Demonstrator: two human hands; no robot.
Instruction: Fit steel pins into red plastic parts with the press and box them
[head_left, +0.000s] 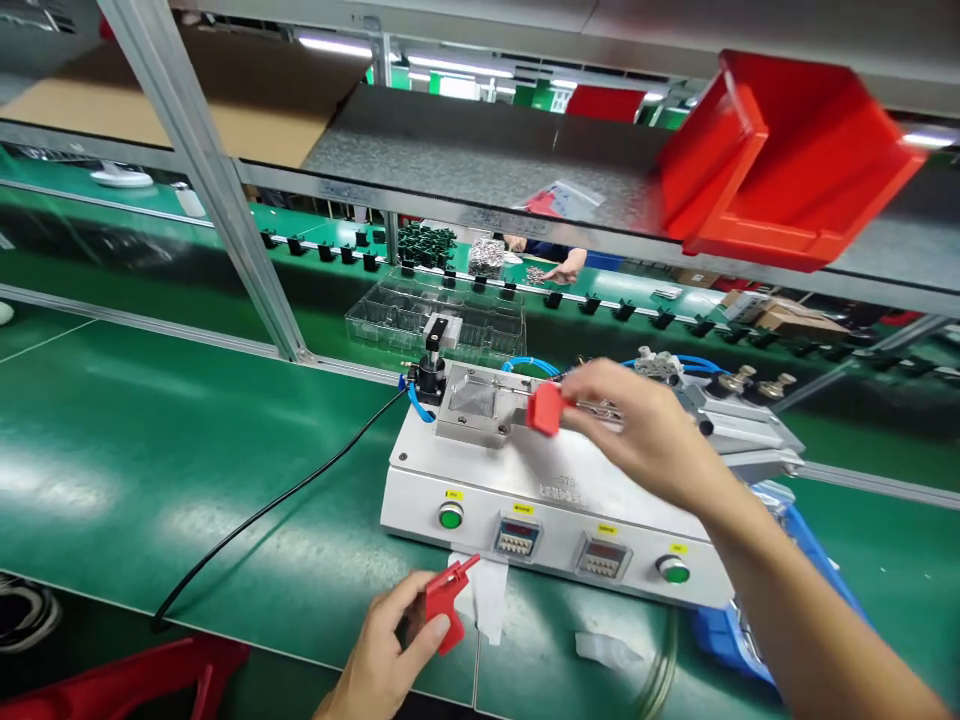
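Head view, left hand: here it is, low and in front of the bench edge, the left hand (386, 640) curled with thumb and fingers closed round a red notched piece (444, 605), its thin prong pointing up toward the machine.
Right hand: reaching in from the right, the right hand (637, 425) pinches a small red block (546, 408) at its fingertips, above the white machine (559, 520).
Metal plate: just left of that block sits the raised metal plate (474, 400), beside a black post (431, 375); whether red touches metal, I cannot tell.
Green buttons: two on the front panel, the left one (451, 516) included, and no finger on either.
Step in hand: handling, I'd judge, one red part per hand, the right one at the machine.
Next move: calls for a steady pinch and care around the post and plate.
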